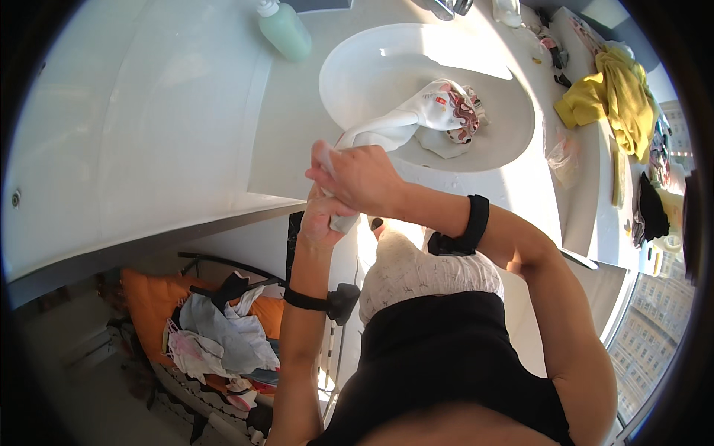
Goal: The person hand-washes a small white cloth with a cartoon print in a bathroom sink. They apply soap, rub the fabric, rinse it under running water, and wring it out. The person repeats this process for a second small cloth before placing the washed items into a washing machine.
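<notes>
A white cloth garment with a brown and red print [390, 120] stretches from the basin up to my hands, partly twisted. Its printed end rests in the white oval washbasin [357, 67]. My left hand [323, 220] grips the near end, and a short tail of cloth pokes out below the fingers. Just above it, my right hand [362, 175] is closed around the same cloth. Both hands are at the basin's near left rim, touching each other. Fingers hide part of the gripped cloth.
A pale green pump bottle [285, 34] stands left of the basin, below a faucet [444, 6] at the top. Yellow clothing [619, 103] lies on the right ledge beside a clear plastic bag [564, 161]. Lower left, clothes [223, 329] are heaped on a chair. A window [650, 329] is at right.
</notes>
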Demonstrator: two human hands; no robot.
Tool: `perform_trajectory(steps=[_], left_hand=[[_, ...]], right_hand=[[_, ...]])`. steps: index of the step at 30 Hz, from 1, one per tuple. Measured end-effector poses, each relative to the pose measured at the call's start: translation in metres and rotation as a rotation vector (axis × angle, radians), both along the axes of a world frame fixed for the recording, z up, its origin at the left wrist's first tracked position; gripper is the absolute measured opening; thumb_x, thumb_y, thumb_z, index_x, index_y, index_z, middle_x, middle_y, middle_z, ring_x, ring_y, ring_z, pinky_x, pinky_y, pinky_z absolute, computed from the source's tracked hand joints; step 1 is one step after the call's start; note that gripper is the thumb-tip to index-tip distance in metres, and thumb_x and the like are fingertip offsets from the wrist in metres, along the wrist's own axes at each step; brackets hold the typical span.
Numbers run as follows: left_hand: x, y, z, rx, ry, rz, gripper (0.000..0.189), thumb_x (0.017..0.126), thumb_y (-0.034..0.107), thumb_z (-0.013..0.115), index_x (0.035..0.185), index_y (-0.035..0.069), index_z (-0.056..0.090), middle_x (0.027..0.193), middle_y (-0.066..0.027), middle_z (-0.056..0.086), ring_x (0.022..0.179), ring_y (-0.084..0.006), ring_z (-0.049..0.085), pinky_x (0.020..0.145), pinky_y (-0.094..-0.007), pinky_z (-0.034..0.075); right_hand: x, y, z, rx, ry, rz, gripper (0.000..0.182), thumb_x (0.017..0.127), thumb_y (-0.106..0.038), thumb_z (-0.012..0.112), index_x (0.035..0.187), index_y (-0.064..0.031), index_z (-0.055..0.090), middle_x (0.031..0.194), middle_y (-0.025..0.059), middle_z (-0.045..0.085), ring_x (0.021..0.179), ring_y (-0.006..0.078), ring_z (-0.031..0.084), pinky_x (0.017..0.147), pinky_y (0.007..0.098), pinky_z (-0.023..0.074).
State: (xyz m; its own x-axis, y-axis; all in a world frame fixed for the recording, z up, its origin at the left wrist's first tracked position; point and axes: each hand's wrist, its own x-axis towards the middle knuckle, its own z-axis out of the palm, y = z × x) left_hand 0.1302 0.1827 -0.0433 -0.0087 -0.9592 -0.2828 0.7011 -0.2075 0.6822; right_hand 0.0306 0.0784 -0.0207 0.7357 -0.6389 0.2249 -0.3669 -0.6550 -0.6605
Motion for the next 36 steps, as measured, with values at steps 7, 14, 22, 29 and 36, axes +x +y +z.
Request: perform_trajectory(steps=[7,14,22,29,36], left_hand=[[-0.008,-0.003,0.012,0.033,0.061,0.019,0.076,0.057,-0.010,0.045,0.131,0.001,0.030,0.117,-0.0111,0.047,0.114,-0.0242,0.045,0.092,-0.0328,0.040],[-0.001,-0.004,-0.019,-0.211,0.132,-0.044,0.076,0.058,-0.007,0.046,0.131,0.004,0.028,0.117,-0.0107,0.046,0.111,-0.0236,0.046,0.092,-0.0324,0.040],[-0.013,-0.004,0.004,-0.030,0.125,0.048,0.071,0.059,-0.006,0.045,0.129,-0.002,0.031,0.117,-0.0122,0.047,0.107,-0.0232,0.049,0.090,-0.0304,0.042],[0.000,0.001,-0.001,-0.127,-0.018,-0.022,0.072,0.059,-0.005,0.044,0.129,-0.004,0.031,0.114,-0.0136,0.050,0.103,-0.0235,0.053,0.084,-0.0303,0.047],[0.002,0.008,0.026,0.048,-0.002,0.034,0.069,0.060,-0.005,0.044,0.128,-0.001,0.033,0.114,-0.0139,0.051,0.103,-0.0248,0.053,0.085,-0.0330,0.046]], right_hand=[[-0.006,0.012,0.000,-0.088,-0.073,0.083,0.021,0.089,-0.026,0.048,0.086,-0.0056,0.045,0.056,0.0100,0.057,0.052,0.0322,0.056,0.049,0.0404,0.0429],[-0.010,0.003,-0.005,-0.025,-0.017,0.028,0.021,0.087,-0.025,0.052,0.087,-0.0047,0.045,0.059,0.0115,0.057,0.054,0.0331,0.056,0.048,0.0399,0.0434],[-0.017,0.004,-0.004,-0.085,-0.042,0.013,0.022,0.084,-0.023,0.057,0.088,-0.0056,0.044,0.056,0.0105,0.056,0.050,0.0318,0.056,0.045,0.0386,0.0427],[-0.009,0.004,-0.013,-0.112,-0.076,-0.012,0.022,0.088,-0.027,0.050,0.088,-0.0056,0.044,0.057,0.0116,0.057,0.051,0.0328,0.056,0.045,0.0417,0.0422],[0.000,-0.004,-0.007,-0.029,-0.044,-0.095,0.023,0.088,-0.027,0.051,0.084,-0.0053,0.044,0.051,0.0111,0.055,0.048,0.0324,0.055,0.044,0.0397,0.0418]])
